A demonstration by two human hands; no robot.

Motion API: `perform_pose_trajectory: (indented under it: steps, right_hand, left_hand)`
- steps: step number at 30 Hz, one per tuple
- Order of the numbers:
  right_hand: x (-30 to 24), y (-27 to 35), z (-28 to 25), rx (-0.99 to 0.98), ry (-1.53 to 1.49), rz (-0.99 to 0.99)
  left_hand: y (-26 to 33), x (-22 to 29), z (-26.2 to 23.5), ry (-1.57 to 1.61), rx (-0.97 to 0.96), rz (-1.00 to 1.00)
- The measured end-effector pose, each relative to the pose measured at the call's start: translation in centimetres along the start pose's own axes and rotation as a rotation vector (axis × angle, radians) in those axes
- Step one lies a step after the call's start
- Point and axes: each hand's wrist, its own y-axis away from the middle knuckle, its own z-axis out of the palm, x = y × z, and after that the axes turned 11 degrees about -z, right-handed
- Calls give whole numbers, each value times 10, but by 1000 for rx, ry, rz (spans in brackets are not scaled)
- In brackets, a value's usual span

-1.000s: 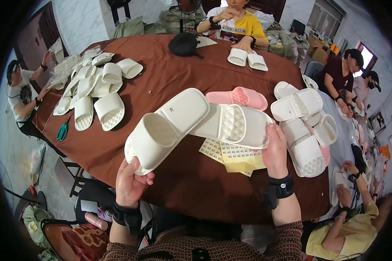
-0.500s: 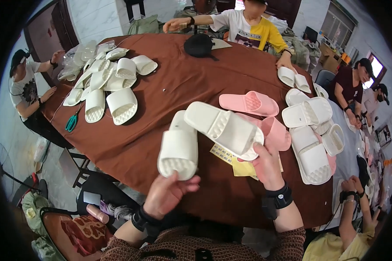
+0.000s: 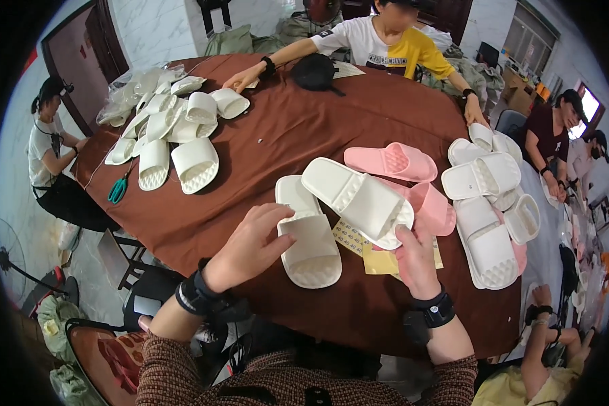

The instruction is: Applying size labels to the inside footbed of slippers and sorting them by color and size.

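Far to the left of the left fingers [image 3: 275, 211], a person [image 3: 44, 145] in a white top stands by the bench [image 3: 250, 162], which has a brown cloth on it. Coming in from there, but well left of these fingers, lie scissors [image 3: 117, 190] with blue-green handles. Up and to the left of the fingers sits a heap of white slippers [image 3: 195, 157], with clear bags [image 3: 128, 95] behind it. Another person's hand [image 3: 242, 79] reaches to the heap's right side.

The left fingers are partly open, with a gap between the thumb and the rest. They hold nothing up. A white slipper [image 3: 310, 247] is on the bench just right of them; I cannot tell if they touch it. Far past these fingers is a black bag-like thing [image 3: 314, 72].

A second white slipper [image 3: 365, 205] is between the two hands. The right fingers [image 3: 404, 235] are closed on its near end, thumb on top, the others mostly hidden. Left of and below that thumb are sticker sheets [image 3: 384, 262]. Past the right fingers are two pink slippers [image 3: 391, 162], one up ahead and one just to the right. Farther right of those fingers is a pile of white slippers [image 3: 492, 254], with some pink peeking out.
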Motion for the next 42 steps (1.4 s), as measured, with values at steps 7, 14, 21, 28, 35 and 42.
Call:
perform_pose_trajectory:
  steps: [7,14,21,28,35,42]
  right_hand:
    - [16,2,3,-2,17,-6]
    - [14,-1,16,-144,-21,136]
    - [37,-17,25,-294,75,98]
    - [14,-34,43,-290,231,-49]
    - [5,-46,48,-302,447,-95]
    - [-7,-41,52,-737,496,212]
  left_hand:
    - [-32,2,10,20,-433,-265]
    - [-36,-14,20,565,-620,-484]
    - [-23,-16,20,845,-711,-683]
    - [3,14,-17,1285,-201,-753]
    - [0,26,-28,1618,70,-678]
    - [-21,9,-3,1774,-9,-575]
